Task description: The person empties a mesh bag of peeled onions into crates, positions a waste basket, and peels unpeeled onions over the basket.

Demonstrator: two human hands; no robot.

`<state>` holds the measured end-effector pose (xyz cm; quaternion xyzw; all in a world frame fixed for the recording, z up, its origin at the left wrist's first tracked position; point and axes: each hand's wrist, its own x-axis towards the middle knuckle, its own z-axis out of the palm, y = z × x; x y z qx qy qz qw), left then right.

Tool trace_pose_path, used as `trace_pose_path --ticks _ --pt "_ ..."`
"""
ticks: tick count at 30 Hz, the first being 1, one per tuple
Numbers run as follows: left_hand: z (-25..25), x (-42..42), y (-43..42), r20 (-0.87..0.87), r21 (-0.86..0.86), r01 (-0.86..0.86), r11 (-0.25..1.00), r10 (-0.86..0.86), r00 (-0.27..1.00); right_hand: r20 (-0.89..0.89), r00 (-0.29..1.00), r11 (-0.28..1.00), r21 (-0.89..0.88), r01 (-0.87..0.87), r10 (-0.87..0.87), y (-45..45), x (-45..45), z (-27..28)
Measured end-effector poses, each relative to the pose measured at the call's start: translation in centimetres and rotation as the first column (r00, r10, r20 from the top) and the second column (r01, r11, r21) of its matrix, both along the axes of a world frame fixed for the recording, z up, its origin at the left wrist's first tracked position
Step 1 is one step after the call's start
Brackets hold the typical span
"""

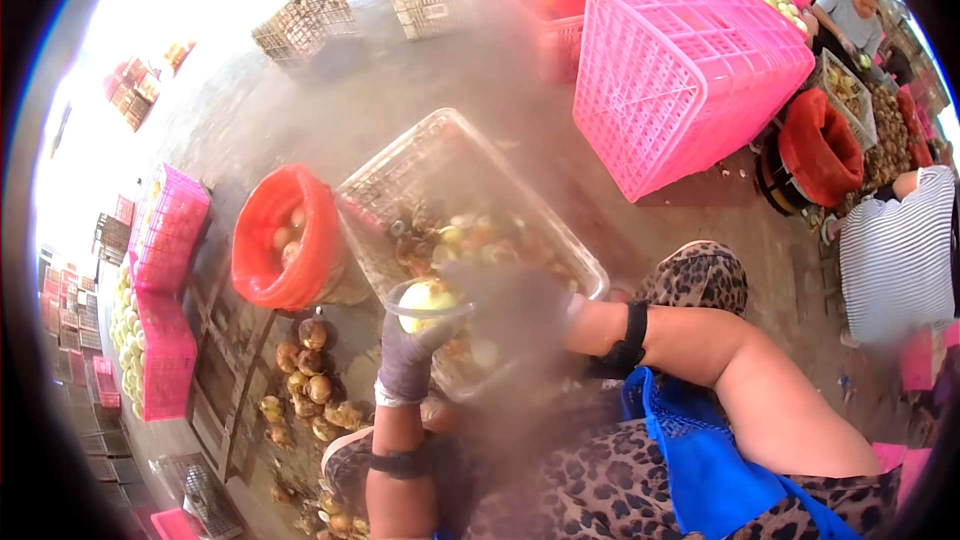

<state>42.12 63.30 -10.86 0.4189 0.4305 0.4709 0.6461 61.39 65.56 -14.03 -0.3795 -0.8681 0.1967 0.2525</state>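
Note:
My left hand (408, 355), in a greyish glove, is closed around a pale peeled onion (428, 300). A thin curved see-through band crosses the front of that onion; I cannot make out what it is. My right hand (515, 315), also gloved, is close beside the onion on its right. A hazy smear over the view hides its fingers and anything they hold. Both hands are over the near part of a pale plastic crate (535, 205), which holds onions and loose skins (450, 240).
A red-lined bucket (290, 240) with peeled onions stands left of the crate. Unpeeled onions (310, 380) lie on the floor. Stacked pink crates (680, 80) stand at the upper right, with another red-lined bucket (820, 145) and two people nearby. Onion-filled pink crates (165, 350) are at left.

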Motion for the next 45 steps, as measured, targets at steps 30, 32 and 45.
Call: trace_pose_path --ticks 30,32,45 --pt "-2.5 -0.8 0.3 0.124 -0.008 -0.326 0.945 0.325 0.938 -0.133 0.98 0.87 -0.488 0.062 -0.145 -0.2 -0.7 -2.3" --pt "-2.7 -0.9 0.7 0.168 0.025 -0.308 0.951 0.3 0.939 -0.093 0.993 0.896 -0.444 0.021 -0.07 -0.8 -0.8 -2.3" --pt "-6.0 -2.3 1.6 0.66 -0.126 -0.22 0.967 0.247 0.709 -0.205 0.973 0.985 -0.158 0.071 -0.104 -1.3 -1.8 -2.4"
